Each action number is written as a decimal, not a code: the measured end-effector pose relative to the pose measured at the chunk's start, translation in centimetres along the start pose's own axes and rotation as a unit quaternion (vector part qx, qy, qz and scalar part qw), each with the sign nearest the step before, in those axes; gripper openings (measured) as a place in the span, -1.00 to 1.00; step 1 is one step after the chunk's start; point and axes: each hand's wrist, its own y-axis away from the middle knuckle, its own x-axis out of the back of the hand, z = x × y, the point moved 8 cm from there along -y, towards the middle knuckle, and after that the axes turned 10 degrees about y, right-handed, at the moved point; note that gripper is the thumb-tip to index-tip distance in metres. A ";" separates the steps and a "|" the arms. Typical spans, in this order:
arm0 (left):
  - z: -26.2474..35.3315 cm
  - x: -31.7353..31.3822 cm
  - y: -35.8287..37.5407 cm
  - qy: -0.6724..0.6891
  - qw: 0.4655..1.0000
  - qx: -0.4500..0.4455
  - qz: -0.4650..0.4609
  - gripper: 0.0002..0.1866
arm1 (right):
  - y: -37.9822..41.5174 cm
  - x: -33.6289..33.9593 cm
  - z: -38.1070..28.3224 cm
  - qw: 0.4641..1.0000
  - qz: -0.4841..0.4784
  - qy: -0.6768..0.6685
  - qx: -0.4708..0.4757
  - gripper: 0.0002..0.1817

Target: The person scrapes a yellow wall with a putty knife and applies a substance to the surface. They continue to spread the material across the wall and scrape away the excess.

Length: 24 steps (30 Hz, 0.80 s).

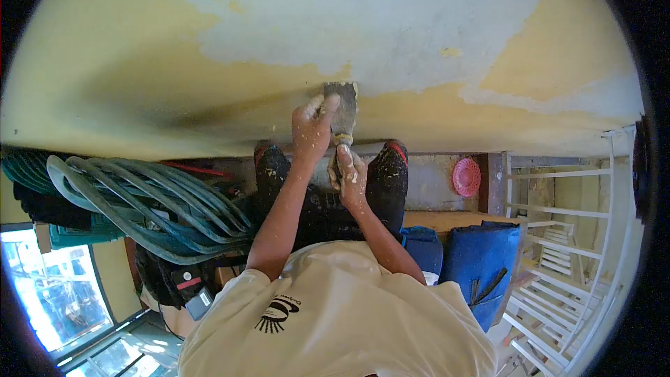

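A scraper (pixel 343 108) with a wide, flat metal blade is held upright in front of the yellow wall (pixel 426 122), its blade edge at the peeled paint's lower border. My right hand (pixel 351 176) is closed around its handle. My left hand (pixel 312 129) is closed at the blade's left side, with a fingertip lying on the blade face. Pale, dusty residue coats both hands. Above the blade, a large whitish patch (pixel 377 21) shows where the yellow paint is gone. Whether the blade edge touches the wall is hard to tell.
Stacked green plastic chairs (pixel 160 202) stand at the left. At the right are blue padded items (pixel 481 258), a pink round basket-like object (pixel 466 176) and a white metal rack (pixel 558 251). A bright window (pixel 56 286) lies lower left.
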 end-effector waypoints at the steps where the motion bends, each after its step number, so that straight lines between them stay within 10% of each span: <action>1: 0.2 -0.1 0.0 -0.021 1.000 -0.004 0.001 -0.62 | -0.3 -0.1 -0.1 1.000 0.013 -0.018 -0.008 -0.63; 13: -2.7 -0.8 -0.5 0.132 0.990 0.037 -0.015 -0.63 | -1.3 1.8 0.3 0.973 0.064 0.179 0.128 -0.70; 17: -0.3 -0.6 0.3 0.026 0.999 -0.033 0.020 -0.61 | -0.4 1.5 1.7 0.998 0.039 -0.009 -0.039 -0.70; 24: 2.4 -0.2 -0.5 -0.005 0.999 -0.037 -0.010 -0.60 | -0.1 0.1 -1.2 1.000 0.002 0.002 0.014 -0.61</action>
